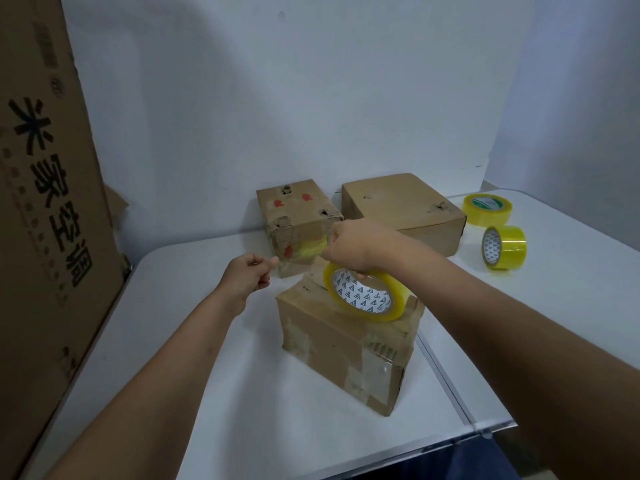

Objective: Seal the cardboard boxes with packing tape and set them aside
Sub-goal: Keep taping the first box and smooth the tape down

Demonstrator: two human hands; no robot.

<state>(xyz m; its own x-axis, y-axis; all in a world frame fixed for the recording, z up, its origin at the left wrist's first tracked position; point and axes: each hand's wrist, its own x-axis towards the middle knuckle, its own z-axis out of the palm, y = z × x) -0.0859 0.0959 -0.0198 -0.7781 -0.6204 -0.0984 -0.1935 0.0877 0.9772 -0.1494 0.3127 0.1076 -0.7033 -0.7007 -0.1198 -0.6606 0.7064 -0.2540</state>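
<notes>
- Three cardboard boxes stand on the white table [214, 375]: near box [346, 348] in the middle, w/ old tape patches on its sides; small box [298, 223] behind it, w/ red marks and holes; wide flat box [405, 213] to the right of the small one, by the wall.
- Right hand [353, 247] grips the yellow tape roll [363, 296] at its upper rim, fingers curled round it; roll is tilted, lower edge resting on top of the near box.
- Left hand [247, 275] is above the table, left of the roll; thumb and fingers pinch the end of a clear tape strip [301, 251] stretched betw. both hands.
- Two spare rolls on the right side of the table: one lying flat [488, 209], one on its edge [505, 247], close together.
- Big printed carton [45, 202] leans at the left.
</notes>
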